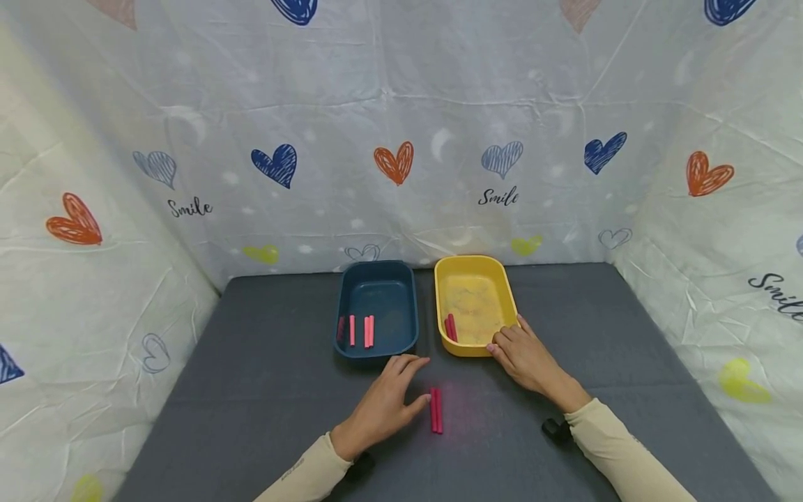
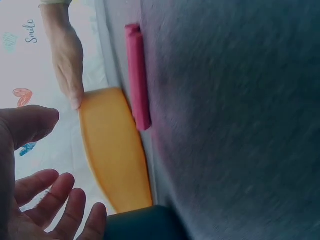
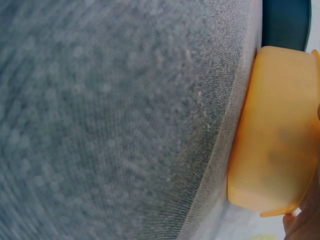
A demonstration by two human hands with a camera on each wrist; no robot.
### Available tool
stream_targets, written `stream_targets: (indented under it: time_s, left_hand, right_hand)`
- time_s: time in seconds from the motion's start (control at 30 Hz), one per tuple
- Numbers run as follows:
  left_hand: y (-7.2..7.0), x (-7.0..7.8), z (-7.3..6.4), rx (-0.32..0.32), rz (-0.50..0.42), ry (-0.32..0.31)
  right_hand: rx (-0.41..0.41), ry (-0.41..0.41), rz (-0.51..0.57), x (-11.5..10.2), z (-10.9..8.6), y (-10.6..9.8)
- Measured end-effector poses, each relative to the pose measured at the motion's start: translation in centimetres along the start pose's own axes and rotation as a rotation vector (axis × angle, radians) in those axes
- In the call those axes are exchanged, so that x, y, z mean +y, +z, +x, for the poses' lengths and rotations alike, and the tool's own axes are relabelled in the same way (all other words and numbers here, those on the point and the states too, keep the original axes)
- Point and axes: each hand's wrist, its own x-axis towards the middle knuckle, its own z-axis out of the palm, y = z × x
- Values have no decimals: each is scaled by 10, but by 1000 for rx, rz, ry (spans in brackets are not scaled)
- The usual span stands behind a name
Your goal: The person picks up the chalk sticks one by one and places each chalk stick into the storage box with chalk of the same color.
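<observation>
Two hands [image 1: 384,399]; right [image 1: 528,357] holds yellow tub [image 1: 473,303]

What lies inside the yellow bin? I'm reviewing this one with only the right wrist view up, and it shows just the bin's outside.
Observer: The head view shows two reddish sticks in the yellow bin.
Operator: My view doesn't show the left hand. Where is it?
Observer: It is at the near side of the blue bin.
Operator: Are any sticks outside the bins?
Observer: Yes, a loose pair lies side by side on the table.
</observation>
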Motion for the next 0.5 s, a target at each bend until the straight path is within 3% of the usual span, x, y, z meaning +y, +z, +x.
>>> stream_targets:
  time_s: [0.5]
  left_hand:
    - [11, 2, -9, -134, -122, -130]
  right_hand:
    - [11, -7, -4, -1, 0, -2]
